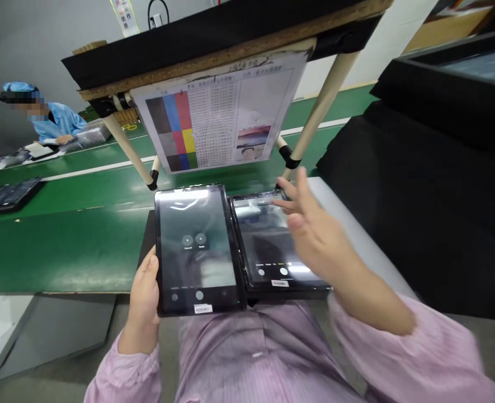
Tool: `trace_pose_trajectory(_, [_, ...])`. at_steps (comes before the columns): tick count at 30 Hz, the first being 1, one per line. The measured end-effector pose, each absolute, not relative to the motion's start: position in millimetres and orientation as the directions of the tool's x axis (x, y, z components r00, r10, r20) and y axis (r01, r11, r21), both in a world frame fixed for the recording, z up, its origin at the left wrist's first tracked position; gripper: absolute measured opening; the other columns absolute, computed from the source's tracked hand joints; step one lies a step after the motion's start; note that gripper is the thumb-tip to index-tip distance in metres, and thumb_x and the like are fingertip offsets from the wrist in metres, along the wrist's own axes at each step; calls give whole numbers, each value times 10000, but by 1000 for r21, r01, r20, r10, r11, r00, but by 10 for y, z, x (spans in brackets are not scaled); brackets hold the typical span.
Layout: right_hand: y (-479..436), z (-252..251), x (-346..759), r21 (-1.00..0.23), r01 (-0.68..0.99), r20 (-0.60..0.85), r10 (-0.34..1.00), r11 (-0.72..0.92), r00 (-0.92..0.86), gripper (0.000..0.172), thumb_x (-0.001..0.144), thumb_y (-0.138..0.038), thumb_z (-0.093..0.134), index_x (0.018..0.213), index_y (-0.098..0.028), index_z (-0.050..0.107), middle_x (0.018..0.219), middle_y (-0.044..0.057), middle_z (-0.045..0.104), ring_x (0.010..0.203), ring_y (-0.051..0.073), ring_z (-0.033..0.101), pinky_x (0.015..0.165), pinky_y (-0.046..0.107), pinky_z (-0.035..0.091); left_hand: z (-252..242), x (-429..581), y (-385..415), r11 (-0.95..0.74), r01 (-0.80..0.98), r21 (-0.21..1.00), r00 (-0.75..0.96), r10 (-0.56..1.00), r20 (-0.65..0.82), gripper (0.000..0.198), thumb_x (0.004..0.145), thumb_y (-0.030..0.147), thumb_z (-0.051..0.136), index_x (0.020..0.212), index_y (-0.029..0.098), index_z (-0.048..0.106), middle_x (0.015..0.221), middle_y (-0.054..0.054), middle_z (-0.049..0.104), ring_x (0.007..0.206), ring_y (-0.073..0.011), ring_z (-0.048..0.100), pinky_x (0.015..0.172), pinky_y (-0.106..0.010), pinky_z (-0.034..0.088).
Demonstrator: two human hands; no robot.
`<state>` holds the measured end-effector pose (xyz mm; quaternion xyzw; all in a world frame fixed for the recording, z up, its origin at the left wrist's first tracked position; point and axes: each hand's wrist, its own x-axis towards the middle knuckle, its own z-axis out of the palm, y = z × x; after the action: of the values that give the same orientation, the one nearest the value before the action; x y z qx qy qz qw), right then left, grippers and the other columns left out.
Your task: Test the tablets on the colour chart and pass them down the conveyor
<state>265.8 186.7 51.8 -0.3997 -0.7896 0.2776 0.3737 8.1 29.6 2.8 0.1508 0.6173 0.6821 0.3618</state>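
My left hand [145,291] grips the left edge of a black tablet [197,263], its thumb along the rim. Two round icons glow mid-screen, a row of camera-style buttons runs lower down, and a white label sits at the bottom edge. To the right lies a second tablet [268,240], also lit with camera-style buttons and bearing a white label. Over this second tablet's right side hovers my right hand [314,229], fingers spread and a little blurred, holding nothing. It hides part of that screen.
A shelf [230,50] on tan pipe legs stands over the green bench [83,240], with a printed colour chart [213,117] hanging from it. Black sheeting [419,212] covers the right side. More tablets [10,193] lie far left. A co-worker [52,115] in blue sits beyond.
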Motion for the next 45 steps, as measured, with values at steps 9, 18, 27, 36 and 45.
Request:
trace_pose_trajectory(9, [2040, 57, 3532, -659, 752, -150, 981, -6, -124, 606, 919, -512, 476, 1394, -153, 591, 1441, 157, 549, 1320, 351, 539, 1182, 523, 350, 72, -515, 582, 243, 242, 939, -705, 709, -1, 580, 802, 534, 654, 1218, 132, 693, 1413, -180, 596, 1441, -366, 390, 1221, -547, 207])
trace_pose_trajectory(18, [2063, 26, 3448, -899, 205, -409, 910, -388, -70, 619, 949, -462, 515, 1489, -164, 479, 1325, 196, 598, 918, 206, 698, 826, 261, 590, 10, 1327, 624, 13, 662, 749, 28, 999, -42, 780, 908, 449, 577, 1520, 13, 366, 1554, -294, 366, 1520, -415, 181, 1231, -616, 54])
trace_pose_trajectory(27, [2069, 19, 3155, -921, 83, -390, 906, -382, -164, 778, 842, -499, 675, 1528, -239, 416, 1404, 103, 599, 1193, 299, 645, 976, 413, 569, 29, 1250, 639, 95, -230, 969, -235, 960, -150, 752, 888, 482, 630, 1509, 144, 376, 1545, -247, 424, 1372, -344, 492, 1147, -516, 380])
trace_pose_trajectory(36, [1657, 28, 2589, -933, -271, 319, 897, 239, -306, 888, 858, -564, 681, 1585, -344, 223, 1639, 20, 279, 1493, 250, 308, 1184, 400, 381, 100, 834, 520, -197, -12, 980, -521, 838, 162, 782, 863, 428, 697, 1520, 202, 337, 1525, -194, 450, 1401, -311, 460, 1156, -456, 387])
trace_pose_trajectory(45, [1822, 159, 1949, -934, -349, 108, 867, -80, -487, 810, 777, -897, 449, 1179, -230, 674, 1167, 93, 728, 1309, 309, 560, 1067, 470, 519, -4, 547, 516, -34, 615, 788, -572, 669, 475, 1089, 729, 429, 824, 1564, 205, 164, 1566, -225, 292, 1480, -389, 298, 1195, -576, 276])
